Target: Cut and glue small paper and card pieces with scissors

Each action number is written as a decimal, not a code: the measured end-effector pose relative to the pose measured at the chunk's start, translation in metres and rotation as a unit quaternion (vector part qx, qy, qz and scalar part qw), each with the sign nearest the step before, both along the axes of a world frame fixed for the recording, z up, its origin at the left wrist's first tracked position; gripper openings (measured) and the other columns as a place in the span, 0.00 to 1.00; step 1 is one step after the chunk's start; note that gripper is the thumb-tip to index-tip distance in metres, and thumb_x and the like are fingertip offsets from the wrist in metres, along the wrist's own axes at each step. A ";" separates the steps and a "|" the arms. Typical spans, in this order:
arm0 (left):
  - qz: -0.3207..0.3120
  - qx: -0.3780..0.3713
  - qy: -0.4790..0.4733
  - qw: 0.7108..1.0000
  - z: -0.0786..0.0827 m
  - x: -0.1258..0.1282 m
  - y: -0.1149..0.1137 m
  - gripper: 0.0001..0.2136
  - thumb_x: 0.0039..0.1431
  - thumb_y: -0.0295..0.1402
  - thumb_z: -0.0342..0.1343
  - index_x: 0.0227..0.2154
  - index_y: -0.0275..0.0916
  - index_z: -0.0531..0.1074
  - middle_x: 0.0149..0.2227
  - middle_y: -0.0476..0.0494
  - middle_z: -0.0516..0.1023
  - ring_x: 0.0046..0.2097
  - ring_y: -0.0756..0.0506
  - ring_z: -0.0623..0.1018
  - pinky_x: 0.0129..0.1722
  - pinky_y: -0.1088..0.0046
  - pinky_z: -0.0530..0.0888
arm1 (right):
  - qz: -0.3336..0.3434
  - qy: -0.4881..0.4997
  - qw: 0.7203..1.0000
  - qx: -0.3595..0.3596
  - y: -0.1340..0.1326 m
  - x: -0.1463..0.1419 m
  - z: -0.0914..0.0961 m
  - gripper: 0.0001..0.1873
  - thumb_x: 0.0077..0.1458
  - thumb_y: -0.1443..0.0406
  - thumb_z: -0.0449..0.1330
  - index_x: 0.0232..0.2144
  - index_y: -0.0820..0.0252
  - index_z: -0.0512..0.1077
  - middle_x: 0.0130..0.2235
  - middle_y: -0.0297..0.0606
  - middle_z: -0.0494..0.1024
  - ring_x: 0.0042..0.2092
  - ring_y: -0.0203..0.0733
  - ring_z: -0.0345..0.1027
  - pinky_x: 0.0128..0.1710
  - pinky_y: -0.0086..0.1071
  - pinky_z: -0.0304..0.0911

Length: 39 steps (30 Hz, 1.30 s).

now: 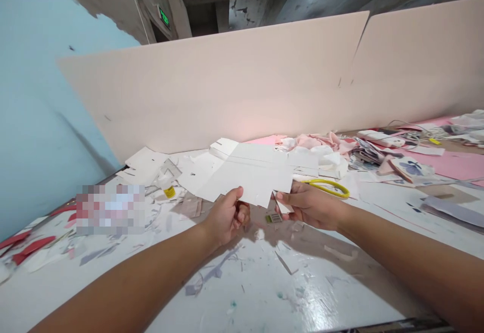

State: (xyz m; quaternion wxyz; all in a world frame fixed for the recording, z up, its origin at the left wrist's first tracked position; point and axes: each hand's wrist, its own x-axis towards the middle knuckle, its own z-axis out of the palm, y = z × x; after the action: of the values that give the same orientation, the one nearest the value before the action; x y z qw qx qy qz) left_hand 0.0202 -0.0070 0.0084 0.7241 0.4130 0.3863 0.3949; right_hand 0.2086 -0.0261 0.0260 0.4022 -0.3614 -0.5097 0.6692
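**Head view.** The left hand (227,217) and the right hand (310,205) are holding a white card blank (245,171) by its near edge, just above the table (302,302). Each grip is pinching closed on the sheet, thumb on top and fingers beneath, with the two hands a little apart. The blank is hanging nearly flat, sloping away from the person over scattered paper offcuts (212,272). It is showing as a thin die-cut sheet, plain and matt, with notched flaps along the near edge, stepped corners and faint score lines running across it. Judging from its thinness, it is probably handling as a light, semi-stiff piece, likely folding along the scores, creasing under a hard squeeze and sagging from a single corner. The plain panels beside the flaps are therefore looking like the safest places to take hold. Yellow-handled scissors (328,186) are lying just behind the right hand, a small yellow-capped bottle (169,187) is standing to the left, and a pale board (227,80) is standing along the back of the table.
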 end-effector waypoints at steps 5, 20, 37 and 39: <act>0.045 0.009 -0.059 0.997 0.004 -0.007 0.013 0.26 0.59 0.38 0.40 0.05 0.37 0.55 0.06 0.52 0.50 0.11 0.57 0.51 0.14 0.79 0.51 | 0.117 -0.268 0.955 0.052 -0.012 -0.007 -0.004 0.09 0.45 0.62 0.60 0.30 0.61 0.70 0.22 0.29 0.68 0.22 0.30 0.61 0.20 0.23 0.57; -0.089 0.093 0.065 0.989 0.000 -0.016 0.015 0.23 0.53 0.41 0.48 0.06 0.38 0.57 0.07 0.53 0.50 0.14 0.56 0.50 0.15 0.77 0.47 | -0.031 -0.171 0.985 -0.020 -0.006 0.001 0.012 0.07 0.47 0.61 0.59 0.27 0.59 0.66 0.28 0.34 0.70 0.31 0.36 0.65 0.26 0.28 0.63; -0.014 0.274 0.530 0.803 0.079 -0.119 0.068 0.10 0.44 0.41 0.57 0.27 0.40 0.71 0.24 0.47 0.72 0.25 0.50 0.68 0.22 0.77 0.61 | -0.138 -0.027 0.987 -0.076 0.030 0.040 0.022 0.06 0.52 0.63 0.56 0.27 0.54 0.61 0.33 0.32 0.66 0.35 0.42 0.70 0.33 0.43 0.69; -0.042 0.238 0.579 0.779 0.085 -0.134 0.072 0.10 0.44 0.41 0.56 0.26 0.41 0.71 0.25 0.48 0.72 0.26 0.49 0.69 0.24 0.76 0.63 | -0.066 -0.059 0.990 -0.109 0.028 0.043 0.024 0.08 0.51 0.63 0.58 0.26 0.56 0.61 0.37 0.34 0.68 0.36 0.44 0.71 0.32 0.43 0.69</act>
State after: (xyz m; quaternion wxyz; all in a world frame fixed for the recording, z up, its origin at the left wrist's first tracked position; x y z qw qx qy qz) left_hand -0.1137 0.0648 0.0938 0.2587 0.7387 0.6088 0.1293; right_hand 0.2513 0.0015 0.0501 0.3731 -0.4751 -0.4313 0.6701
